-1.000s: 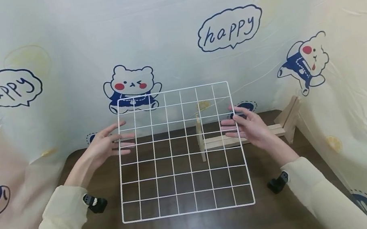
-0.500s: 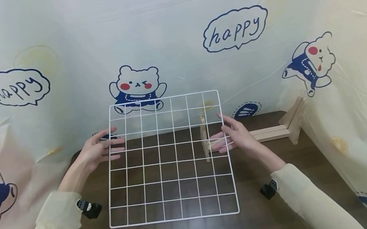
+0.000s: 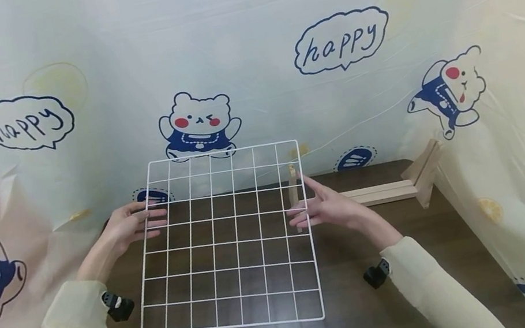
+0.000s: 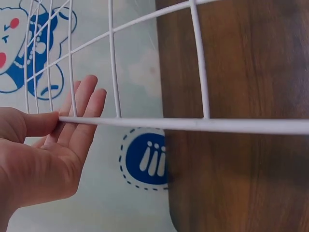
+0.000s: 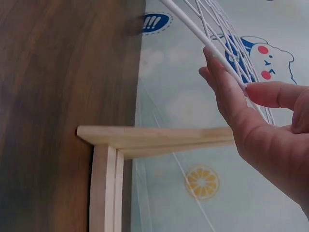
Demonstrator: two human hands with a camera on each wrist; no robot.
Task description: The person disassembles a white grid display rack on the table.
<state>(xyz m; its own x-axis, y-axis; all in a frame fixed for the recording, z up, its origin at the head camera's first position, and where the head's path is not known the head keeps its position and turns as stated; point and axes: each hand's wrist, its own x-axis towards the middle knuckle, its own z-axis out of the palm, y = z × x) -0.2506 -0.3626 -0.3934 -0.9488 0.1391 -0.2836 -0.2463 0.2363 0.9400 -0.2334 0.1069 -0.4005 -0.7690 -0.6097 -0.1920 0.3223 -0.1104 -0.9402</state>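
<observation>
A white wire grid panel (image 3: 243,325) is held up in front of me, slightly tilted, over the brown table. At its left edge, my left hand (image 3: 124,230) pinches the frame wire, thumb on the near side and fingers passing behind the mesh. The left wrist view shows that thumb resting on the white edge wire (image 4: 193,124). My right hand (image 3: 328,208) pinches the opposite edge in the same way; the right wrist view shows its thumb (image 5: 270,94) against the wire. Partly behind the panel and right hand stands a pale wooden stand (image 3: 384,193).
The dark brown table (image 3: 398,304) reaches back to a pale printed cloth (image 3: 249,25) that hangs behind and along both sides. The wooden stand has upright end pieces joined by a low crossbar, near the table's back right.
Both hands have carried the grid panel left and lower in the head view, and it has tilted a little. Its right edge now overlaps the stand's left end piece. The stand stays in place.
</observation>
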